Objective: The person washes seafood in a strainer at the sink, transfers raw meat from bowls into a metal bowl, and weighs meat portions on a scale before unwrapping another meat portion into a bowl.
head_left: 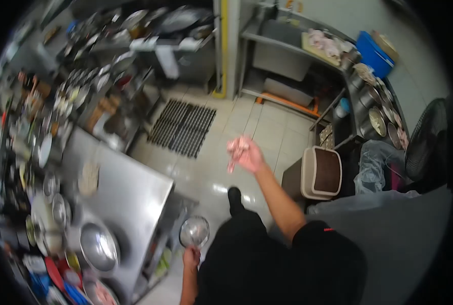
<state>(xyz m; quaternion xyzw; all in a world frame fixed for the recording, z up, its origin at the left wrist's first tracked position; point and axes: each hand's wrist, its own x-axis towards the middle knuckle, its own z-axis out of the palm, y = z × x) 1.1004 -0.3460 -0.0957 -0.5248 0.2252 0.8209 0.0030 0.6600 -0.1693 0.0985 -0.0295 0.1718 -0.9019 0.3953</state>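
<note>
My left hand is closed on the rim of a small, round, shiny bowl, held low beside the steel table. The bowl looks like metal, though glare makes its inside hard to read. My right hand is stretched out ahead over the floor, its fingers curled and partly smeared by motion. Pale pink patches show at those fingers; I cannot make out what they hold. Nearest to my left side is the steel table, with a large metal bowl and a pale flat cloth-like item on it.
Ahead lies a black slatted floor mat on shiny tiles. A brown lidded bin and a black fan stand right. On the back counter, raw meat lies on a board near a blue container. Metal pots line the right counter.
</note>
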